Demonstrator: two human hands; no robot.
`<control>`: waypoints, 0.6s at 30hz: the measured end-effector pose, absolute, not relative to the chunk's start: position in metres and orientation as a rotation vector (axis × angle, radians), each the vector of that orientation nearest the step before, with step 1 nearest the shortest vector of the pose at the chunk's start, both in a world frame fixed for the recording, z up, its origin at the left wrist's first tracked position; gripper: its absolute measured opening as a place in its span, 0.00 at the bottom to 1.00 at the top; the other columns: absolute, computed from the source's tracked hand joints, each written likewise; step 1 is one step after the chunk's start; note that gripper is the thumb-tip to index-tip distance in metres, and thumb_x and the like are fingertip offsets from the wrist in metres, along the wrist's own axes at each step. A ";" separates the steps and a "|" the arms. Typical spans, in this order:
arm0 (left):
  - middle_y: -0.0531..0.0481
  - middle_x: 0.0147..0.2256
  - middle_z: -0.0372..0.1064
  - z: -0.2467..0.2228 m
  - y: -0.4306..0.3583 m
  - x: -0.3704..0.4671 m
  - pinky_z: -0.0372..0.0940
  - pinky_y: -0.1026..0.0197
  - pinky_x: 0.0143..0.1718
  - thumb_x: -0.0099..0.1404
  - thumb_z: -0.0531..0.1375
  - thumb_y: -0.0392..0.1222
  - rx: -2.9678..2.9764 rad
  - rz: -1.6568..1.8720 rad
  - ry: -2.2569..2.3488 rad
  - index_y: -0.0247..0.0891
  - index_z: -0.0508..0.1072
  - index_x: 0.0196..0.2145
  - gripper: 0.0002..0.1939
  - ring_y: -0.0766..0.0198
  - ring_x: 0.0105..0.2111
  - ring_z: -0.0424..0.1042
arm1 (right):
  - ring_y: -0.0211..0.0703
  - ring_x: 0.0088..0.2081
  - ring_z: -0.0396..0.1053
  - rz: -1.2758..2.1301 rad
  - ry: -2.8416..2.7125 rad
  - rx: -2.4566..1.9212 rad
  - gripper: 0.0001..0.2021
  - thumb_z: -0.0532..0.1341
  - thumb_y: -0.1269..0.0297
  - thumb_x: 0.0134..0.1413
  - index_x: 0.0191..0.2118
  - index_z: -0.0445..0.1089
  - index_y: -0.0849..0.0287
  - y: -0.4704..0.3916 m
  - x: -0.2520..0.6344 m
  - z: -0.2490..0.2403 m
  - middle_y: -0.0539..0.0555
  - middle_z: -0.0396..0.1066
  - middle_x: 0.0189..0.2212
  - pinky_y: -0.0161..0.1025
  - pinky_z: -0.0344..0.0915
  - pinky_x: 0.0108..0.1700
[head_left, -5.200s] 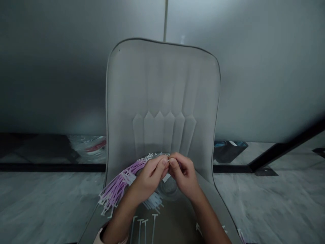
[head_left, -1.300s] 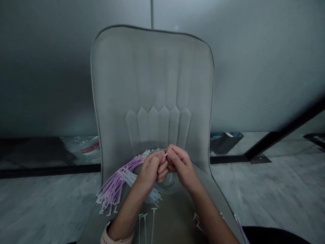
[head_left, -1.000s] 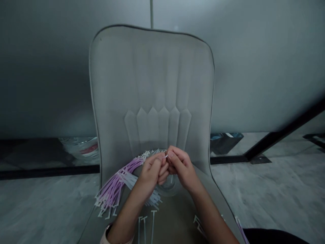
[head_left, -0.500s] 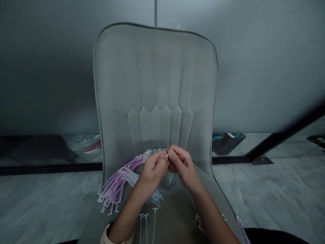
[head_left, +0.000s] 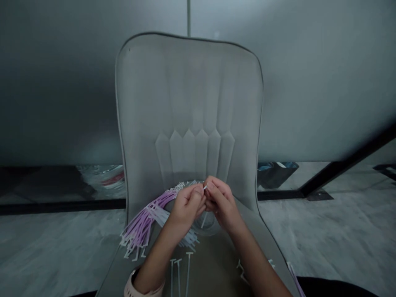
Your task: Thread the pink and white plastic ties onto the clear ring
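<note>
My left hand (head_left: pixel 189 204) and my right hand (head_left: pixel 222 203) meet over the chair seat, thumbs and fingers pinched together. Between the fingertips shows the small white end of a thin pale stick (head_left: pixel 204 220), whose lower part seems to slant down below my right hand. Most of it is hidden by my fingers. Under the hands stands a round clear container (head_left: pixel 211 229), partly covered. Left of my left hand lie a fanned bundle of thin purple sticks (head_left: pixel 142 225) with bent white ends and a bundle of pale blue sticks (head_left: pixel 189 240).
A grey padded chair (head_left: pixel 192 90) carries everything. Several T-ended pale sticks (head_left: pixel 188 272) lie at the front of its seat, with more white-ended pieces (head_left: pixel 243 272) beside my right forearm. Behind stands a frosted panel (head_left: pixel 315 82); a dark bar (head_left: pixel 349 161) slants at right.
My hands stay pinched together in nearly the same spot. The white end between the fingertips shows a little more, and the pale stick below has tilted, its lower end further left.
</note>
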State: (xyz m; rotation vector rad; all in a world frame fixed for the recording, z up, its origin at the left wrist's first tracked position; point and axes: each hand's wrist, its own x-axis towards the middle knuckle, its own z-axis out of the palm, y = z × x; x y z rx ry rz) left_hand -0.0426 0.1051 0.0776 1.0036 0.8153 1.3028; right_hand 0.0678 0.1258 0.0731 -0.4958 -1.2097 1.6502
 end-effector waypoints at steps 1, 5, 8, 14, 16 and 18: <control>0.63 0.15 0.43 0.078 0.106 -0.043 0.42 0.71 0.14 0.61 0.58 0.51 1.016 1.299 0.820 0.40 0.55 0.20 0.20 0.76 0.14 0.41 | 0.30 0.18 0.38 1.658 -1.204 -0.492 0.17 0.59 0.54 0.60 0.25 0.58 0.58 0.126 0.068 0.073 0.41 0.45 0.18 0.30 0.38 0.19; 0.63 0.16 0.43 0.078 0.106 -0.042 0.43 0.71 0.15 0.60 0.59 0.52 1.013 1.277 0.844 0.39 0.57 0.21 0.19 0.75 0.15 0.42 | 0.30 0.18 0.37 1.671 -1.194 -0.536 0.18 0.60 0.52 0.59 0.25 0.57 0.57 0.128 0.068 0.070 0.40 0.44 0.17 0.30 0.37 0.18; 0.63 0.16 0.42 0.079 0.106 -0.042 0.41 0.71 0.14 0.59 0.59 0.51 0.993 1.277 0.838 0.39 0.56 0.21 0.19 0.76 0.15 0.40 | 0.30 0.18 0.37 1.665 -1.215 -0.554 0.19 0.60 0.51 0.58 0.25 0.56 0.57 0.128 0.068 0.070 0.40 0.44 0.17 0.31 0.38 0.19; 0.64 0.15 0.42 0.080 0.106 -0.041 0.39 0.72 0.13 0.58 0.60 0.49 0.959 1.292 0.829 0.40 0.55 0.20 0.19 0.76 0.14 0.39 | 0.30 0.17 0.37 1.644 -1.237 -0.570 0.19 0.60 0.51 0.58 0.25 0.57 0.57 0.127 0.068 0.071 0.40 0.44 0.17 0.31 0.38 0.18; 0.64 0.15 0.42 0.080 0.106 -0.041 0.39 0.72 0.13 0.57 0.60 0.48 0.939 1.294 0.832 0.40 0.55 0.20 0.19 0.77 0.14 0.39 | 0.30 0.18 0.38 1.622 -1.243 -0.592 0.19 0.60 0.50 0.58 0.25 0.57 0.57 0.127 0.067 0.070 0.40 0.44 0.17 0.30 0.38 0.18; 0.64 0.15 0.42 0.081 0.105 -0.041 0.39 0.72 0.13 0.57 0.60 0.47 0.928 1.298 0.825 0.40 0.55 0.19 0.18 0.77 0.14 0.39 | 0.30 0.18 0.38 1.611 -1.242 -0.603 0.19 0.60 0.50 0.58 0.25 0.57 0.57 0.127 0.067 0.070 0.40 0.45 0.18 0.30 0.39 0.18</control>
